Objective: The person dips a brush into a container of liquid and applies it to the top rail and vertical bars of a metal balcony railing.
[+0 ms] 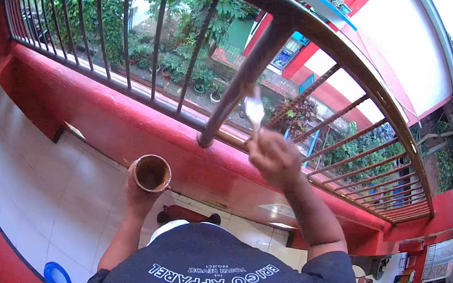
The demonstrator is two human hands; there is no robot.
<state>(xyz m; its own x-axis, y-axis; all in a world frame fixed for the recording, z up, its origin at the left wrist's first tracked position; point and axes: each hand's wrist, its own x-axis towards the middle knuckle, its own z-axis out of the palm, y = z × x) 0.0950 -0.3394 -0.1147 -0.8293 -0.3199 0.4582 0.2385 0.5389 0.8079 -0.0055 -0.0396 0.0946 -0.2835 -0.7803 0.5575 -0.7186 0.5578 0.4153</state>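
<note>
A cup (152, 173) with brown liquid inside is held upright by my left hand (140, 194), over the tiled floor. My right hand (275, 157) is closed round the handle of a paintbrush (254, 109), raised at the railing. The brush's bristles are blurred and lie beside the thick brown post (245, 80); whether they touch it I cannot tell. Right of that post the bars (348, 142) look glossy brown, while those on the left (198, 51) look darker and duller.
The railing stands on a red ledge (111, 96) that curves across the view. A blue lid-like object (57, 277) lies on the floor (31, 172) at the lower left. Beyond the railing are plants and a red and white building. Blue items stand at the far right.
</note>
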